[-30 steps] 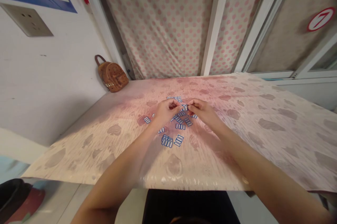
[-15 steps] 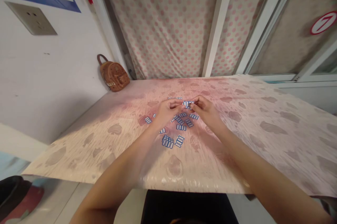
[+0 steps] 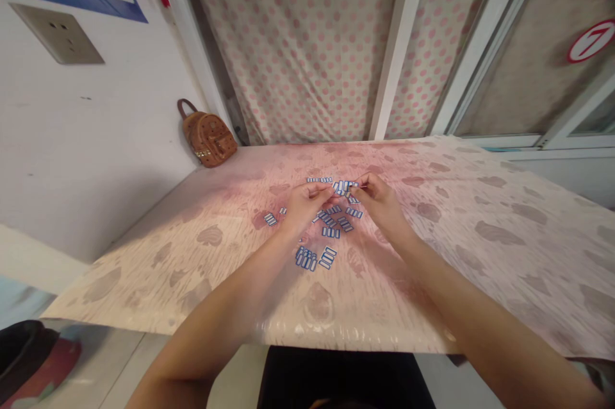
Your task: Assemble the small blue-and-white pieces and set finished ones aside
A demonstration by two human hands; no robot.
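Observation:
Between my hands, just above the table, is a small piece printed with white, blue-edged rectangles, like a strip of labels. My left hand pinches its left end between thumb and fingers. At the right end, my right hand grips it with thumb and forefinger. More such blue-and-white pieces lie below: a cluster nearer me, a tilted strip beside it, and several around another strip. A straight row lies beyond my left hand. My left forearm hides part of the table.
A patterned cloth covers the table. A brown mini backpack leans by the wall at the back left. Behind the table hangs a dotted curtain. A dark bin-like object stands on the floor at left.
My right hand has moved slightly right, and more of the piece shows between my fingers. The pieces on the table lie as before.

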